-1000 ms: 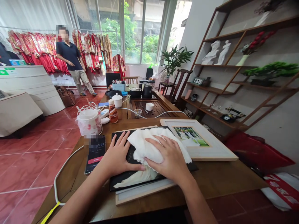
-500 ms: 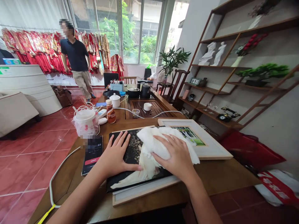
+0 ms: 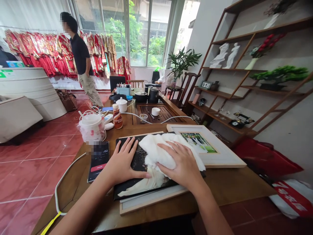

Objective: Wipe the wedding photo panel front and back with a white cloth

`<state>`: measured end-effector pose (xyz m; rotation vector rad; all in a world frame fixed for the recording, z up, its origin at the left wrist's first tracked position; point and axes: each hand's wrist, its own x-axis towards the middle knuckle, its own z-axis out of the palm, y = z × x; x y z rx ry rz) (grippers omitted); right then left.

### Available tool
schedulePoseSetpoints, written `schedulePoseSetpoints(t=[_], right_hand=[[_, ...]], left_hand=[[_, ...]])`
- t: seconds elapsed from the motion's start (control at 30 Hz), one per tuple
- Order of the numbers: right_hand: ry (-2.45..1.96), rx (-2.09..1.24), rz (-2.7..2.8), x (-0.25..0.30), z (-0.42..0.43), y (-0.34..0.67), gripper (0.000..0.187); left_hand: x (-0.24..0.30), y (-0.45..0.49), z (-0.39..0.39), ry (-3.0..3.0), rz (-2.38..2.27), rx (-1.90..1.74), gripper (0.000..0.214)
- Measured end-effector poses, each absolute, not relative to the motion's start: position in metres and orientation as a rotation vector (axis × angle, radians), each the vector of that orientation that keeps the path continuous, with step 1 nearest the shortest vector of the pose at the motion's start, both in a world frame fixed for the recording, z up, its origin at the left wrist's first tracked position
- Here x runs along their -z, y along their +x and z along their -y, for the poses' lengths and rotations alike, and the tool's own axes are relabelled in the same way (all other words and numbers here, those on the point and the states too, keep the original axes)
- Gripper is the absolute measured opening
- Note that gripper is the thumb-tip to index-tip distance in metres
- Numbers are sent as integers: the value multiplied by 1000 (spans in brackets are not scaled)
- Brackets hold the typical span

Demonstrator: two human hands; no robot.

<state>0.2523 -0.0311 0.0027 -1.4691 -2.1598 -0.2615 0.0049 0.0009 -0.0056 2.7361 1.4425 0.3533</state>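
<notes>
My left hand (image 3: pixel 123 163) lies flat with spread fingers on the left part of a dark photo panel (image 3: pixel 138 160). A pale, dress-like shape (image 3: pixel 149 184) shows on the panel, below the thumb. My right hand (image 3: pixel 183 163) presses down on a bunched white cloth (image 3: pixel 153 148), its fingers curved over it. The cloth covers the panel's upper right part. Underneath the panel, the light wood edge of a frame (image 3: pixel 154 199) sticks out towards me. To the right, partly behind the cloth, lies a white-matted picture frame (image 3: pixel 223 150) with a small photo (image 3: pixel 199 142).
On the left of the table are a phone (image 3: pixel 99 163), a bagged white cup (image 3: pixel 91 127), a bottle (image 3: pixel 117 117) and a white cable (image 3: pixel 57 189). Further back stands a tea tray (image 3: pixel 168 116). A person (image 3: pixel 81 58) is near the clothes rack; shelves (image 3: pixel 230 94) rise at right.
My right hand has moved the cloth slightly left over the panel. My left hand stays in place on it. The person in the background has turned to the left.
</notes>
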Motion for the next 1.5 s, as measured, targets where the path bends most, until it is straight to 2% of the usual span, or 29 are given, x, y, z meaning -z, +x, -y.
schedulePoseSetpoints(t=[0.27,0.57,0.87,1.07,1.37,1.5], right_hand=[[-1509,327,2115,0,30,265,51],[-1412,190,2184,-7,35,214,54],[-1535,340,2100,0,30,264,51],[-1587,422,2023,2,30,278,49],[-1445,214,2122,-6,34,221,52],[-1438,188,2142,-7,34,223,53]], left_hand=[[6,5,-1,2726,-1443,-377,117],[6,2,-1,2735,-1389,-399,98],[3,4,1,2731,-1433,-394,117],[5,4,0,2734,-1435,-400,116],[4,6,0,2732,-1414,-379,103],[4,6,0,2738,-1413,-381,104]])
